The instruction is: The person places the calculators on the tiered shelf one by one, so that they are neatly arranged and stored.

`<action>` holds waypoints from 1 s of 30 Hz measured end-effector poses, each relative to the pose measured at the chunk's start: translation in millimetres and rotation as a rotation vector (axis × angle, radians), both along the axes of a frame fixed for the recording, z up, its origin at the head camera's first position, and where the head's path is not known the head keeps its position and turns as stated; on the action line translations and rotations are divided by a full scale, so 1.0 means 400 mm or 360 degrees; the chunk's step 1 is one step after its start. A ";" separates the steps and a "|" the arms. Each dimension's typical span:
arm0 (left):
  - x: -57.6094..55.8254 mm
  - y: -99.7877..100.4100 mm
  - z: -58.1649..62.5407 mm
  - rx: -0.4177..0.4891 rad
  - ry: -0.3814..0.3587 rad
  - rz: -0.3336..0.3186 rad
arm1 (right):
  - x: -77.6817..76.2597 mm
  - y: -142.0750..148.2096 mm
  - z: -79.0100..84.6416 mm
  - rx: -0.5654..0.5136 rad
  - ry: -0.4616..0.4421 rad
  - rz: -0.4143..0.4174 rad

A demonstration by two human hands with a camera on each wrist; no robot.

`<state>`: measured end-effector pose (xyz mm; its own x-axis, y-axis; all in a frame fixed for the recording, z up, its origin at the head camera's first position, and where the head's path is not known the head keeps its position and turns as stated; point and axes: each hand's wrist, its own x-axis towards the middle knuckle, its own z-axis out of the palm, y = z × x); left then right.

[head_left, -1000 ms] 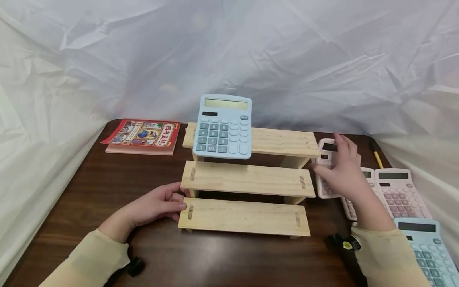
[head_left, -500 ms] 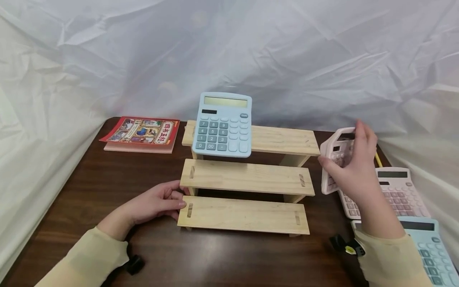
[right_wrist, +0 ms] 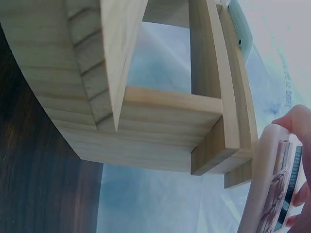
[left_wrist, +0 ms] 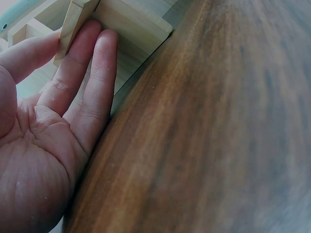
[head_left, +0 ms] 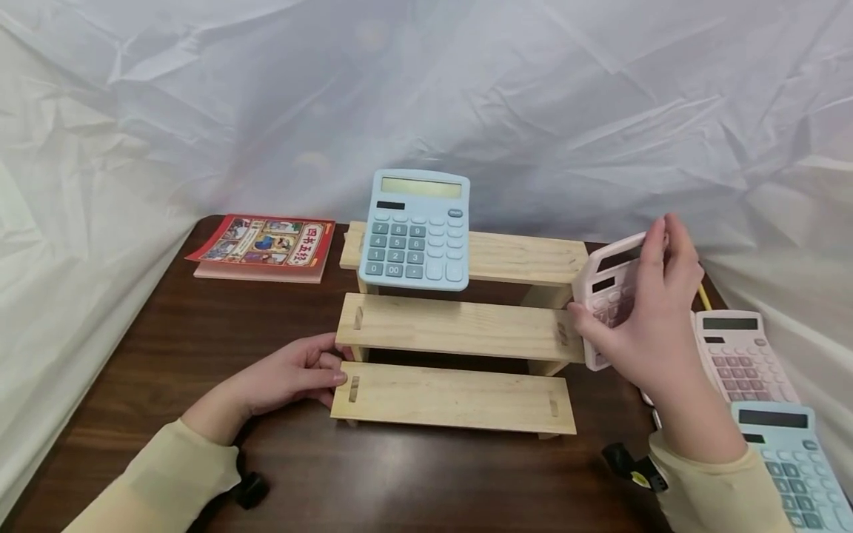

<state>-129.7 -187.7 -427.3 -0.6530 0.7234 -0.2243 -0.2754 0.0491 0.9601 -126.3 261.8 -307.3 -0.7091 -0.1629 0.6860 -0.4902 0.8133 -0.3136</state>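
Observation:
My left hand [head_left: 286, 379] pinches the left end of the lowest board of a three-tier wooden shelf [head_left: 460, 322]; the left wrist view shows its thumb on one side of the board [left_wrist: 74, 25] and fingers on the other. My right hand [head_left: 656, 322] grips a pale pink calculator [head_left: 608, 295] between thumb and fingers. The calculator is lifted and tilted, near the right ends of the upper and middle boards; in the right wrist view the calculator's back edge [right_wrist: 258, 179] faces the shelf. A light blue calculator [head_left: 415, 231] leans upright at the left of the top board.
Another pink calculator [head_left: 746, 355] and a blue one [head_left: 780, 459] lie on the table's right side, partly behind my right arm. A yellow pen [head_left: 704, 297] lies behind them. At the back left is a red book [head_left: 273, 243]. White sheeting [head_left: 533, 111] hangs around the table.
My right hand has picked up the pink calculator from the table, tilted it upright and brought it left to the shelf's right end. My left hand has stayed on the lowest board.

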 end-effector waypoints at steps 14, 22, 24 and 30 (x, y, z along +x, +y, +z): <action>-0.001 0.002 0.001 0.0017 -0.0027 0.0001 | -0.016 -0.062 0.049 0.0089 -0.0202 -0.0053; 0.002 0.005 -0.001 0.0031 -0.0022 -0.0016 | -0.028 -0.102 0.061 0.0057 -0.0260 -0.0099; 0.001 0.006 -0.001 0.0039 -0.0026 -0.0026 | -0.024 -0.102 0.062 0.0070 -0.0292 -0.0108; -0.001 0.002 -0.002 0.0051 -0.0006 -0.0026 | -0.011 -0.093 0.071 0.0198 -0.0386 -0.0026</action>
